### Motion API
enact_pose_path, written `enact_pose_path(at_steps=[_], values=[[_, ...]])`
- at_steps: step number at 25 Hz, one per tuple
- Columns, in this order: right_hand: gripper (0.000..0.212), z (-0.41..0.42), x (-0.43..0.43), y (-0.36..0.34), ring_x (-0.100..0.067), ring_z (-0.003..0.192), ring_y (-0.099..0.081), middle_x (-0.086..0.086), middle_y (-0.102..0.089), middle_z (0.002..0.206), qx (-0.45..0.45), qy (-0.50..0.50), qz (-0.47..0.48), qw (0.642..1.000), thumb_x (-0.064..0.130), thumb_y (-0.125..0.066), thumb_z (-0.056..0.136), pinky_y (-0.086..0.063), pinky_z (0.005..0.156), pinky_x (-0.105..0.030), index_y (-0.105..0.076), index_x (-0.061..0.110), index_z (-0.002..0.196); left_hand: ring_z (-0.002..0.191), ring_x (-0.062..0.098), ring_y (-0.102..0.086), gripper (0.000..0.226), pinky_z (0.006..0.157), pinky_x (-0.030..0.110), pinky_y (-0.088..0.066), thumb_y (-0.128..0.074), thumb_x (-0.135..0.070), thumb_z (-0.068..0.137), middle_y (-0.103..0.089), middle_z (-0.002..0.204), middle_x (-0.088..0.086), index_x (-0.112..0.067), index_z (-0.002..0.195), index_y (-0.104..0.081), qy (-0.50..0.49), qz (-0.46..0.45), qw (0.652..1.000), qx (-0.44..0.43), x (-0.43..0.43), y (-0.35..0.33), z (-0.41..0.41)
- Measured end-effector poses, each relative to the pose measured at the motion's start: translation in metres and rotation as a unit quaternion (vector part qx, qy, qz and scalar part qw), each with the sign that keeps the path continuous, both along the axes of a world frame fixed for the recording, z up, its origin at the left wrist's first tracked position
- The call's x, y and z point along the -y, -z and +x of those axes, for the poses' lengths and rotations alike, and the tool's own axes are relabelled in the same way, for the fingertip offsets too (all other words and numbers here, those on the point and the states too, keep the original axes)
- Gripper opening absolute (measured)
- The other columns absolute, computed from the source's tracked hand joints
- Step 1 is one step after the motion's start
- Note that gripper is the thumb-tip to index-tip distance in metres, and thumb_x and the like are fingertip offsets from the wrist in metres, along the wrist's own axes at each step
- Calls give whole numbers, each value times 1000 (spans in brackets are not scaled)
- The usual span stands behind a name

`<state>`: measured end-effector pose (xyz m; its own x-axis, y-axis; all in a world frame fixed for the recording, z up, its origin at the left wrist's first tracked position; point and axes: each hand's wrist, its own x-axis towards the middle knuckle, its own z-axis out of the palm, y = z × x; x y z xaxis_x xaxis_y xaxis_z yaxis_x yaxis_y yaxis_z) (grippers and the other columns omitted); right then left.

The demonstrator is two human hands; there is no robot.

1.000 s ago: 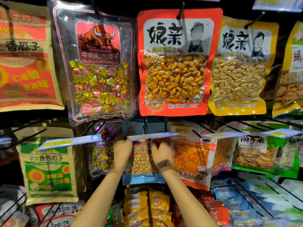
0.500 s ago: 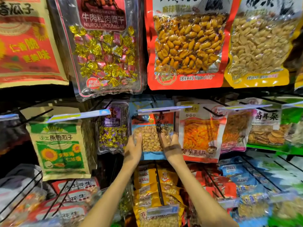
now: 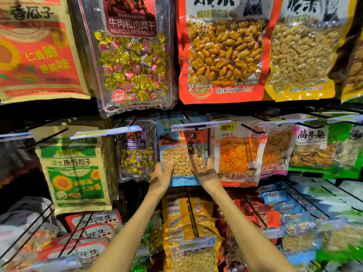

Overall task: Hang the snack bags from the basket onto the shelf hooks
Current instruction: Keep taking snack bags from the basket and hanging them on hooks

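A blue peanut bag (image 3: 181, 154) with a clear window hangs on the middle-row hook (image 3: 185, 116), under a price-tag strip (image 3: 200, 125). My left hand (image 3: 162, 176) grips its lower left edge. On the lower right edge sits my right hand (image 3: 206, 170), fingers spread over the window. Both forearms reach up from the bottom of the view. The basket is out of view.
A purple candy bag (image 3: 137, 152) hangs just left of the peanut bag and an orange-window bag (image 3: 238, 154) just right. Large bags fill the row above. Black wire hooks (image 3: 255, 211) with yellow and blue packets jut out below.
The view has tilted downward, so the shelf rows sit higher in frame. Both hands slid from the bag's top under the price strip down to its lower edges.
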<state>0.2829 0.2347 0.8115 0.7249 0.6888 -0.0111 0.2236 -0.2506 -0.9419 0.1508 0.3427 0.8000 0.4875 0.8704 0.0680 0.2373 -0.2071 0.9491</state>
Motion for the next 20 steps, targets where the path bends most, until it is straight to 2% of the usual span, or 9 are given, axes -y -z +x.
enact_pose_path(at_steps=[2, 4, 6, 8, 10, 12, 15, 17, 20], values=[[29, -8, 3, -1, -19, 115, -55, 1, -55, 121, -92, -48, 145, 984, 2, -45, 101, -53, 80, -18, -49, 9, 129, 139, 23, -37, 83, 107, 35, -35, -42, -72, 88, -37, 153, 3, -17, 148, -29, 10, 14, 1000, -9, 3, 7, -4], [30, -6, -11, 2, -22, 117, -52, -6, -46, 135, -225, -37, 288, 930, -2, -34, 103, -57, 71, -20, -51, 17, 119, 133, 23, -43, 68, 95, 29, -36, -44, -61, 93, -42, 149, 5, -16, 142, -35, -5, 29, 1000, -8, 5, 7, -4], [29, -3, -20, 1, -23, 107, -64, -12, -33, 151, -275, 12, 312, 910, 1, -31, 104, -59, 69, -24, -51, 18, 114, 131, 24, -44, 66, 92, 28, -36, -46, -60, 93, -44, 147, 6, -15, 140, -37, -14, 32, 999, -5, 5, 1, -4], [25, -6, -22, -4, -22, 92, -69, -12, -32, 150, -377, -4, 331, 865, 3, -31, 105, -60, 67, -25, -52, 15, 108, 129, 24, -45, 66, 91, 29, -37, -47, -59, 93, -45, 145, 7, -14, 139, -38, -11, 32, 999, -14, 4, -2, -6], [23, -7, -17, -7, -24, 95, -63, -11, -37, 142, -429, 12, 360, 828, 2, -31, 105, -61, 68, -26, -51, 12, 111, 128, 24, -47, 66, 90, 30, -39, -46, -60, 93, -45, 145, 7, -14, 139, -37, -1, 32, 999, -22, 6, -1, -9], [26, -11, -10, -8, -24, 91, -66, -13, -43, 133, -378, 22, 334, 863, 5, -35, 105, -59, 70, -26, -47, 11, 128, 126, 25, -48, 66, 87, 30, -40, -45, -61, 93, -46, 144, 7, -14, 139, -36, 2, 40, 999, -28, 8, 0, -12], [39, -14, 1, -9, -26, 104, -67, -16, -53, 132, -73, -1, 92, 993, 21, -52, 101, -52, 74, -16, -44, 8, 137, 122, 25, -51, 65, 85, 31, -41, -42, -63, 94, -49, 140, 7, -14, 137, -38, 6, 67, 995, -71, 5, -3, -16], [52, -11, 5, -7, -29, 121, -56, -15, -53, 136, 100, 6, -25, 995, 27, -57, 98, -45, 89, -24, -39, 8, 142, 121, 24, -51, 63, 87, 32, -43, -41, -64, 93, -49, 140, 5, -16, 135, -40, 18, 83, 991, -102, 2, -5, -20], [52, -11, 5, -11, -27, 128, -51, -14, -44, 147, 167, -30, -86, 982, 37, -55, 98, -43, 94, -28, -38, 9, 138, 114, 24, -53, 54, 86, 36, -46, -41, -60, 95, -53, 134, 5, -19, 130, -42, 24, 103, 985, -134, -1, -6, -29]])
